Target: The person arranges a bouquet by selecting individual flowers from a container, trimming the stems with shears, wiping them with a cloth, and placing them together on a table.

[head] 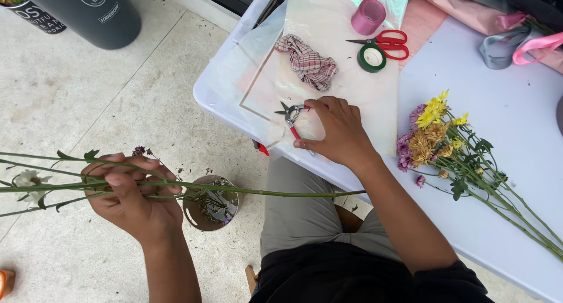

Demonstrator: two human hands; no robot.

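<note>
The left hand (132, 200) has its grip closed around a bunch of long green flower stems (234, 190), held level out over the floor; the stems run from the far left, through the fist, and end near the seated person's knee. A white bloom (26, 180) shows on the bunch left of the hand. The right hand (337, 133) rests on the table (516, 98), fingers curled over the red handles of small snips (291, 116), whose dark blades poke out to the left of the fingers. Whether the hand has them fully gripped or only covers them, I cannot tell.

The snips lie on a clear wrapping sheet (346, 86). On the same sheet sit a crumpled checked cloth (308, 63), a pink roll (368, 16), a green tape roll (372, 57) and red scissors (387, 43). Right of the hand lies a bunch of yellow and purple flowers (434, 130), stems pointing to the lower right. Ribbons (516, 45) lie at the far corner.

Below, on the pale tiled floor (70, 86), stands a small metal bucket (209, 203) just under the stems, and a dark bin (88, 13) at the upper left
</note>
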